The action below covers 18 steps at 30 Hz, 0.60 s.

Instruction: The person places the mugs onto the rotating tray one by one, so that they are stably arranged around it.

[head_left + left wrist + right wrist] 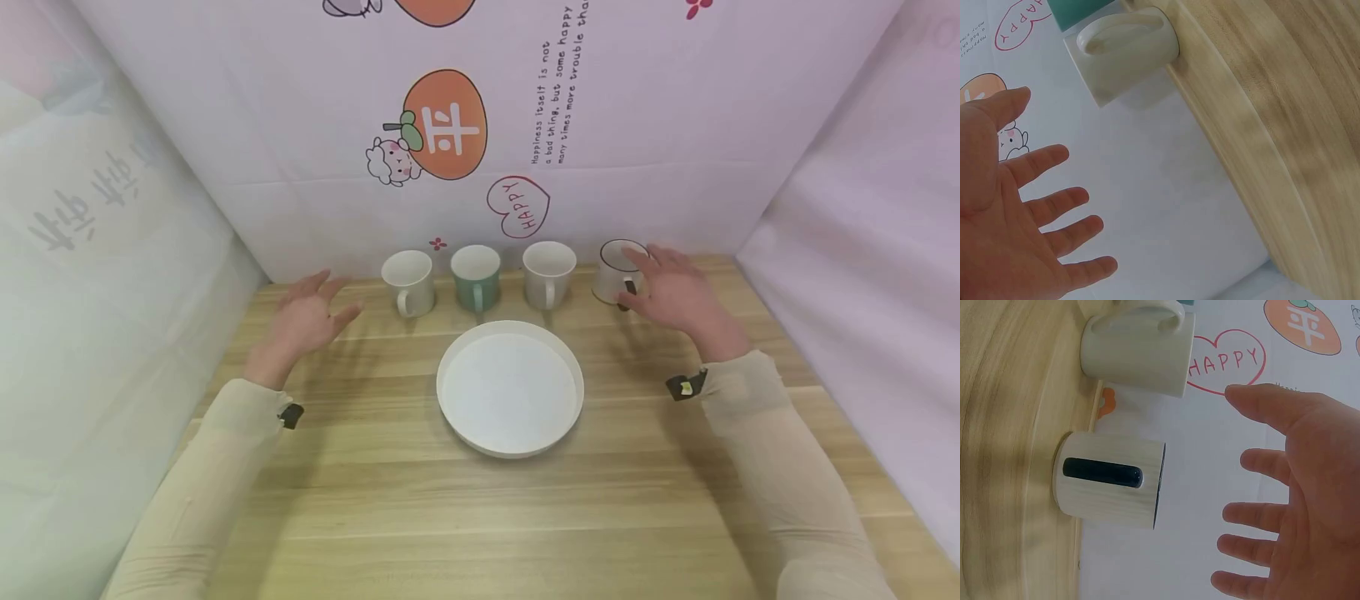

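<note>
My left hand (pixel 306 317), fingers spread and holding nothing, hovers left of a white mug (pixel 409 285) at the row's left end. That mug's handle shows in the left wrist view. My right hand (pixel 675 290) is spread too, close by a cream mug (pixel 1110 481) with a dark rim and dark handle; in the head view its fingers overlap that mug, while the right wrist view shows a gap between them. Between these end mugs stand a green mug (pixel 476 282) and another white mug (pixel 548 279), handles toward me. A round white tray (pixel 510 446) lies in front.
The wooden table (pixel 495 525) meets a printed white cloth (pixel 300 167) right behind the mugs. More cloth hangs along the left side (pixel 97 333) and right side (pixel 862 208). Bare wood lies around the tray.
</note>
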### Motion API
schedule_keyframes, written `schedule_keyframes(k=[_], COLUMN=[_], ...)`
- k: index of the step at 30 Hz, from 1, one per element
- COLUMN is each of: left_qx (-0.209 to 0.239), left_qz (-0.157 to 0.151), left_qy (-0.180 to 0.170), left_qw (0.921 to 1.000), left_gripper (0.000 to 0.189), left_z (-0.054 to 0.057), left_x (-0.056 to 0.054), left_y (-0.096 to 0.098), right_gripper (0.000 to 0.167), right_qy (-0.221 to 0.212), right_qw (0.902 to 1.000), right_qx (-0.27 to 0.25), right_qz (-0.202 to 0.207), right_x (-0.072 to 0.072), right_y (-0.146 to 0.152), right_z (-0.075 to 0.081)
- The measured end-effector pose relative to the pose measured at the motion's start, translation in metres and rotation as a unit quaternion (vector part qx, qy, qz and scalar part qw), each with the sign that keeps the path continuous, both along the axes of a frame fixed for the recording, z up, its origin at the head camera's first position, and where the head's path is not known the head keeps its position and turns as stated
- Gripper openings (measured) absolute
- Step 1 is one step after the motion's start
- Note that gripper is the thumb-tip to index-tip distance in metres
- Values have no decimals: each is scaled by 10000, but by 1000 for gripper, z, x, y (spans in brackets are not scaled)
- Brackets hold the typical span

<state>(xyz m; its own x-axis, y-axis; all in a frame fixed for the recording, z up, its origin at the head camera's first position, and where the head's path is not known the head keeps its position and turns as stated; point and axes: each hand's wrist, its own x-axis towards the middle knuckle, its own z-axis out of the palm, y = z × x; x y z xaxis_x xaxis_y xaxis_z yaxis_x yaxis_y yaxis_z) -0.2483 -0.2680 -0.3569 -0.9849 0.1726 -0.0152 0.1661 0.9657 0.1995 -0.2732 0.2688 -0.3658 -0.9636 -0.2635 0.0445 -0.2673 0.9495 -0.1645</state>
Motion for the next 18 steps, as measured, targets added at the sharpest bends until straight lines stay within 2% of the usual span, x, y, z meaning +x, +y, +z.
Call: schedule_keyframes(k=[6,18], left_qx=[-34,122], left_qz=[-30,-100], left_qy=[58,115], left_qw=[10000,9998], left_gripper=[69,63], left_z=[-2,-6], left_x=[-1,-2], left_y=[-1,-1], right_gripper=[75,70], right_qy=[80,-115], right_qw=[9999,9998], right_qx=[-65,-165], right_qz=[42,-72], right_x=[0,-1], right_y=[2,1], right_z=[-3,-6])
